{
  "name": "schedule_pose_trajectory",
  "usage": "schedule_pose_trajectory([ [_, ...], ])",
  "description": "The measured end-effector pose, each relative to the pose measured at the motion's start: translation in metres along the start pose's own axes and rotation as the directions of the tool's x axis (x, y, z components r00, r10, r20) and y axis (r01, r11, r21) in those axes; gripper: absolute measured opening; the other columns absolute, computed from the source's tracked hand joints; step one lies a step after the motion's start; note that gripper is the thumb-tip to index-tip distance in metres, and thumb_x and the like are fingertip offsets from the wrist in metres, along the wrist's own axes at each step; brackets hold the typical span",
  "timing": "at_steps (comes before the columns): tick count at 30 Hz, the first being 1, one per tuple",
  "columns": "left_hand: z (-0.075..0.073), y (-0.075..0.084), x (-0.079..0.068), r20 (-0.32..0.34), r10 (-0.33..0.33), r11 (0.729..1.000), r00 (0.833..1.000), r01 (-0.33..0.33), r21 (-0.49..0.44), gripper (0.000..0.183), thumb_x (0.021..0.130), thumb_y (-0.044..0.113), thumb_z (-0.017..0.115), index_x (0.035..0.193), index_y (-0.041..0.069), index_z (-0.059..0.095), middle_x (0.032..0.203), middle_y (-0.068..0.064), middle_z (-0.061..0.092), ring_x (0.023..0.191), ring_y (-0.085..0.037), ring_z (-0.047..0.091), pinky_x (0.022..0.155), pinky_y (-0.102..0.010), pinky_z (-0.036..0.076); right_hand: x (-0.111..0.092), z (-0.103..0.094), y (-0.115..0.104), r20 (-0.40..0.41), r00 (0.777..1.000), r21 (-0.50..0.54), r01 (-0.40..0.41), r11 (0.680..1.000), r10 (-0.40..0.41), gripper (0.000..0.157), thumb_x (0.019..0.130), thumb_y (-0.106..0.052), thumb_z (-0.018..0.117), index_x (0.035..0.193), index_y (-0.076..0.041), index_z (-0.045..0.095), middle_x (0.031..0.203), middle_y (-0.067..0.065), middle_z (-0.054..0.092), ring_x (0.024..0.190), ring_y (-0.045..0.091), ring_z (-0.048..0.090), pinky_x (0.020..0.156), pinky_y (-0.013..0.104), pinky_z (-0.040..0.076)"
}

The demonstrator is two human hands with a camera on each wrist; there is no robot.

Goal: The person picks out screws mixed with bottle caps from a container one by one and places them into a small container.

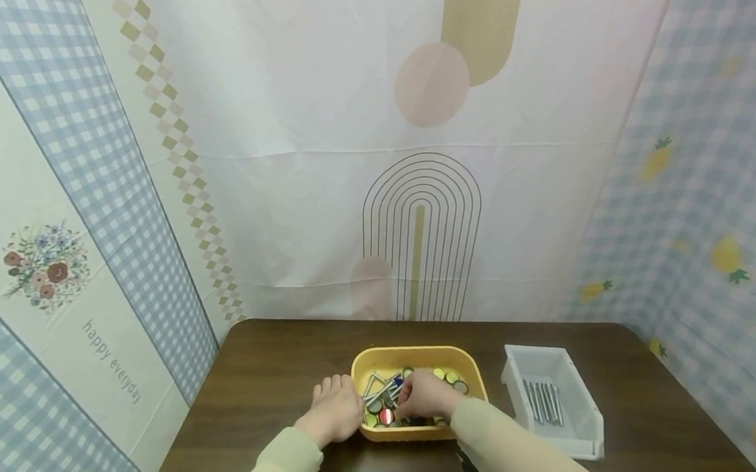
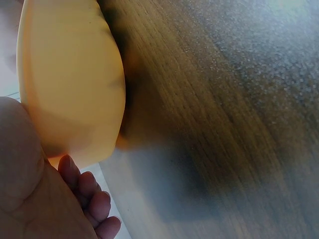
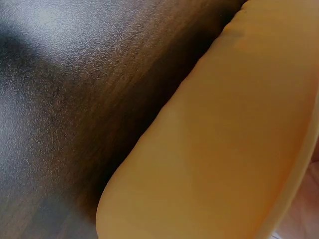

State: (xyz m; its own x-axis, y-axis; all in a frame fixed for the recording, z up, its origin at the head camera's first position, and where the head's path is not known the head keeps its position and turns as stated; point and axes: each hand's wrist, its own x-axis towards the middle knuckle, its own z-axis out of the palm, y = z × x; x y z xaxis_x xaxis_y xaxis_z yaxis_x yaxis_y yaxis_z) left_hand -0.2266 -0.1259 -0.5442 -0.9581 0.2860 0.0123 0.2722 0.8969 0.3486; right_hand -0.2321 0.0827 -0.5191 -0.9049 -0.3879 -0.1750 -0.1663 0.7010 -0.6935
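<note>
A yellow plastic bin [image 1: 422, 433] holds silver bolts [image 1: 380, 393] and several bottle caps [image 1: 452, 377], among them a red one [image 1: 386, 416]. My left hand [image 1: 338, 409] rests against the bin's left side, its fingers extended; the left wrist view has that hand [image 2: 55, 199] at the bin's outer wall [image 2: 75, 79]. Inside the bin, my right hand [image 1: 424, 394] reaches down with bent fingers among the caps and bolts. Its fingertips are partly hidden, so whether they pinch anything cannot be made out. In the right wrist view, the bin's wall [image 3: 209, 134] covers most of that hand.
To the right stands a white open-fronted tray [image 1: 579, 397] with several long bolts [image 1: 544, 403] lying side by side in it. Both containers are on a dark wooden table [image 1: 262, 366]. Patterned cloth [image 1: 305, 219] hangs behind and at both sides.
</note>
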Motion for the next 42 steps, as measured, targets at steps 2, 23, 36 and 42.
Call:
schedule_pose_trajectory([
  [2, 0.001, 0.0, 0.0, -0.001, 0.002, 1.0, 1.0, -0.002, 0.001, 0.021, 0.095, 0.023, 0.045, 0.091, 0.003, 0.044, 0.084, -0.011, 0.037, 0.082, -0.03, 0.035, 0.079, -0.049, 0.031, 0.001, 0.003, 0.001, -0.012, 1.0, -0.013, 0.005, 1.0, -0.005, 0.02, 0.074, -0.012, 0.082, 0.066, -0.009, 0.064, 0.059, -0.006, 0.058, 0.054, 0.008, 0.049, 0.051, 0.027, 0.043],
  [23, 0.002, 0.001, 0.001, -0.016, 0.006, 1.0, 1.0, -0.006, 0.001, 0.021, 0.094, 0.024, 0.046, 0.089, 0.004, 0.044, 0.082, -0.01, 0.036, 0.081, -0.03, 0.035, 0.078, -0.048, 0.03, 0.003, 0.009, 0.01, -0.043, 0.999, -0.061, -0.002, 0.998, -0.001, 0.028, 0.075, -0.004, 0.068, 0.056, -0.016, 0.052, 0.05, -0.007, 0.046, 0.046, 0.009, 0.04, 0.046, 0.027, 0.033],
  [36, -0.011, 0.011, -0.004, 0.026, -0.006, 1.0, 1.0, 0.006, 0.009, 0.021, 0.095, 0.022, 0.046, 0.092, 0.001, 0.044, 0.084, -0.011, 0.037, 0.083, -0.03, 0.035, 0.08, -0.049, 0.031, -0.008, -0.024, 0.012, -0.033, 0.999, 0.225, -0.009, 0.974, 0.016, 0.009, 0.083, -0.002, 0.064, 0.075, 0.002, 0.064, 0.067, 0.005, 0.06, 0.055, 0.012, 0.049, 0.049, 0.027, 0.039],
  [42, -0.013, 0.013, -0.003, 0.025, -0.013, 1.0, 1.0, 0.013, 0.0, 0.022, 0.094, 0.022, 0.046, 0.092, 0.0, 0.044, 0.084, -0.012, 0.037, 0.083, -0.03, 0.035, 0.08, -0.049, 0.031, -0.008, -0.045, 0.023, -0.033, 0.999, 0.255, -0.029, 0.966, 0.038, 0.023, 0.091, -0.011, 0.062, 0.071, 0.0, 0.063, 0.063, 0.005, 0.058, 0.061, 0.015, 0.053, 0.061, 0.031, 0.046],
])
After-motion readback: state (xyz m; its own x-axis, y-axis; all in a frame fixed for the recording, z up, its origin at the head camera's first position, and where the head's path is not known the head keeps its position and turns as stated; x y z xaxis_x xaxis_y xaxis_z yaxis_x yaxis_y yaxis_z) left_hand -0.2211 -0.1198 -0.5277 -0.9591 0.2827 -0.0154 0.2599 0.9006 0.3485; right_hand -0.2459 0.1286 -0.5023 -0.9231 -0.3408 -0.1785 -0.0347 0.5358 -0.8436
